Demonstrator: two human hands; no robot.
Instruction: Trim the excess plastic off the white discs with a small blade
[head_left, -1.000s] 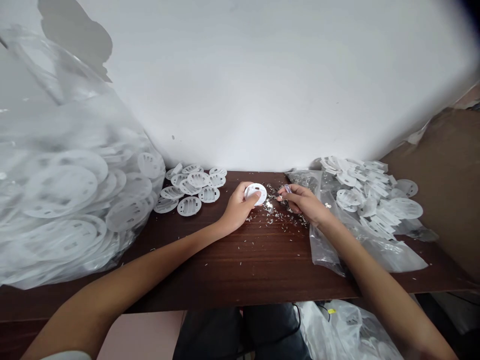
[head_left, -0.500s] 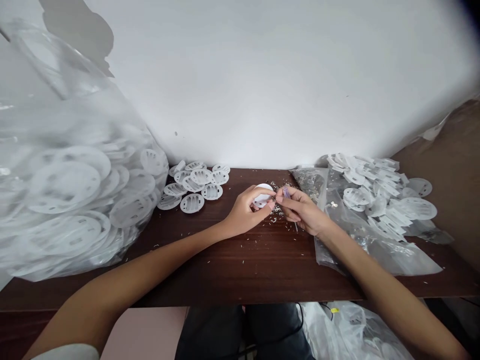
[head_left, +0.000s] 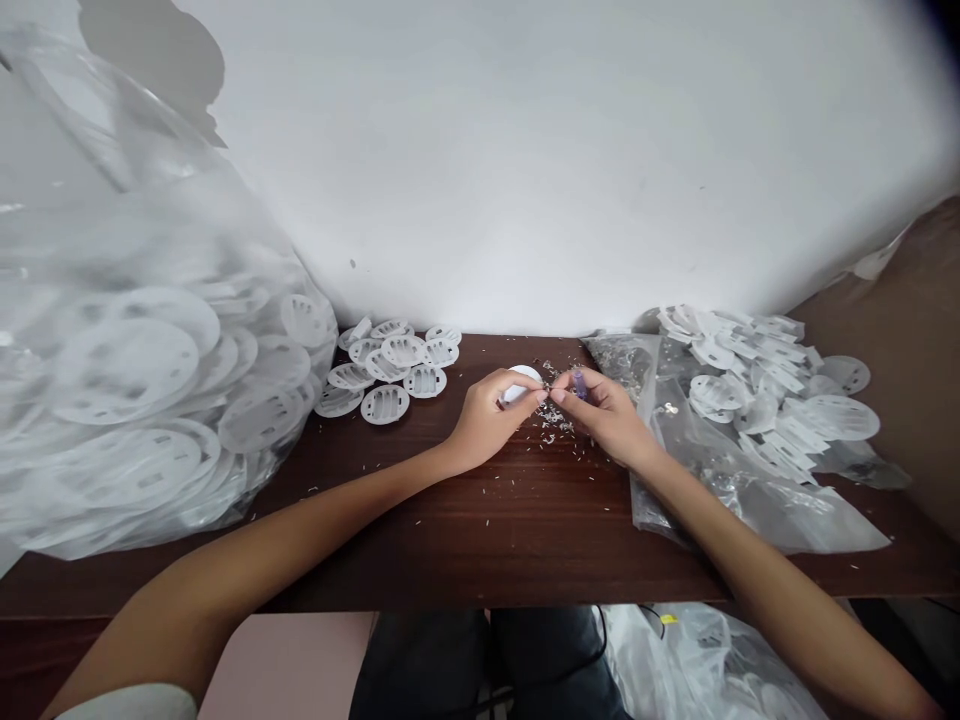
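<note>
My left hand (head_left: 491,415) is closed around a round white plastic disc (head_left: 519,384), part of which its fingers cover. My right hand (head_left: 604,412) holds a slim tool with a purple handle (head_left: 579,384) tucked against its fingers. Both sets of fingertips meet at the disc's right edge, pinching something too small to make out. Beneath them, small metal clips (head_left: 555,437) and tiny white bits lie scattered over the dark wooden table (head_left: 465,545).
Several slotted white discs (head_left: 385,405) lie left of my hands. A large clear bag of discs (head_left: 135,400) stands at far left. On the right, more white plastic parts (head_left: 772,390) are piled behind a clear plastic bag (head_left: 757,510). A white wall (head_left: 525,180) rises behind.
My right hand has turned slightly, and the purple-handled tool now stands more upright. The fingertips of both hands have come together at the disc's edge; the left hand has shifted slightly left.
</note>
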